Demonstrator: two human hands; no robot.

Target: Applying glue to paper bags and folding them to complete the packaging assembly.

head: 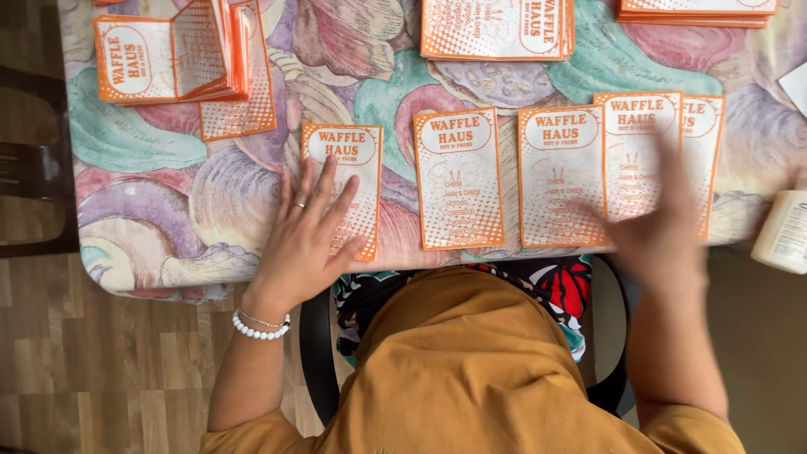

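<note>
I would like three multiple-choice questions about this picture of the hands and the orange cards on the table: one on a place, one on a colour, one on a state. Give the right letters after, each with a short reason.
1. Where does the left hand rest?
A. on the leftmost flat card in the front row
B. on the white bottle
C. on a stack at the far edge

2. What colour is the border of the cards?
A. blue
B. orange
C. black

3. How does the right hand look?
A. sharp and closed in a fist
B. blurred, above the cards at the right
C. out of view

Answers:
1 A: the fingers lie spread on the leftmost card.
2 B: every card, such as the middle card, has an orange edge.
3 B: it is smeared over the overlapping cards.
</note>
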